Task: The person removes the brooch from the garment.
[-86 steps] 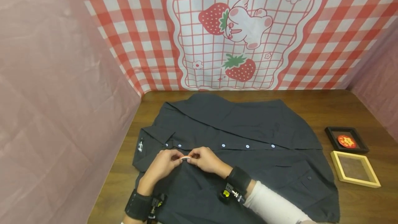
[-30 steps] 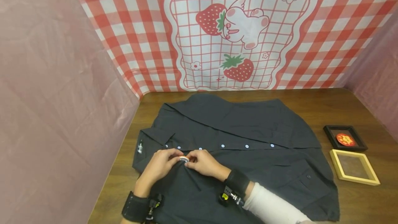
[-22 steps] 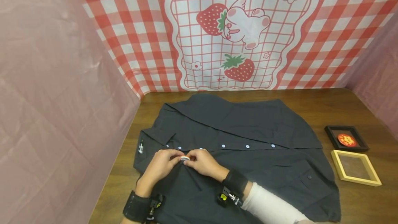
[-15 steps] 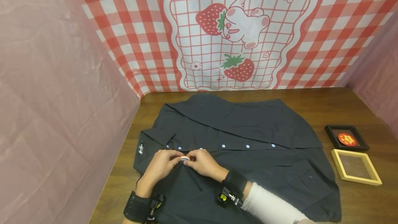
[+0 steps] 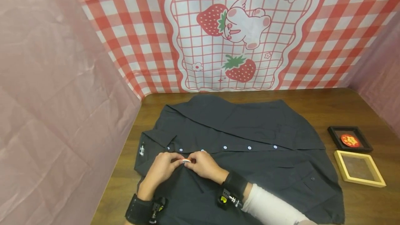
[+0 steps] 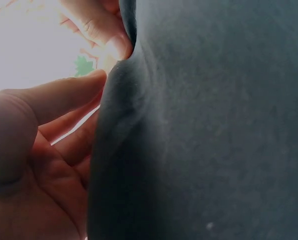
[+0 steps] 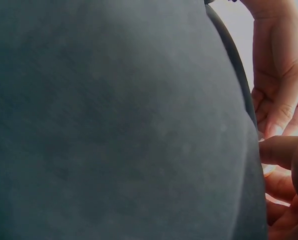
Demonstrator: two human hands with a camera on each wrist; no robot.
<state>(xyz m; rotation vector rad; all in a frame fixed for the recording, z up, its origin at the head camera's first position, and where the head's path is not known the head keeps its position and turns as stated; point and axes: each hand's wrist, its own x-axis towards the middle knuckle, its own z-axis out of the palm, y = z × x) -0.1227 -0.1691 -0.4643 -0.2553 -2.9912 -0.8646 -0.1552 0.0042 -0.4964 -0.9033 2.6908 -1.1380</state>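
A dark grey button-up shirt (image 5: 250, 180) lies spread on the table, its collar to the left. At its front opening both hands pinch a small round badge (image 5: 186, 160) with a white edge and a trace of orange. My left hand (image 5: 164, 166) holds the badge's left side between thumb and forefinger, and my right hand (image 5: 206, 165) holds the right side the same way. Raised shirt cloth (image 6: 198, 110) fills much of the left wrist view, the fingertips of both hands right at its edge. In the right wrist view the cloth (image 7: 129, 120) hides most of the badge.
At the right on the wooden table (image 5: 312, 107), a black frame box (image 5: 334, 136) contains a red and yellow round badge (image 5: 350, 140). A light wooden frame (image 5: 340, 169) lies in front of it. Several white buttons (image 5: 225, 147) line the shirt's placket.
The badge has tilted between the fingers: its pale underside showed more a second ago, and now it looks thinner. A white shirt button beside the right hand, hidden at first, now shows.
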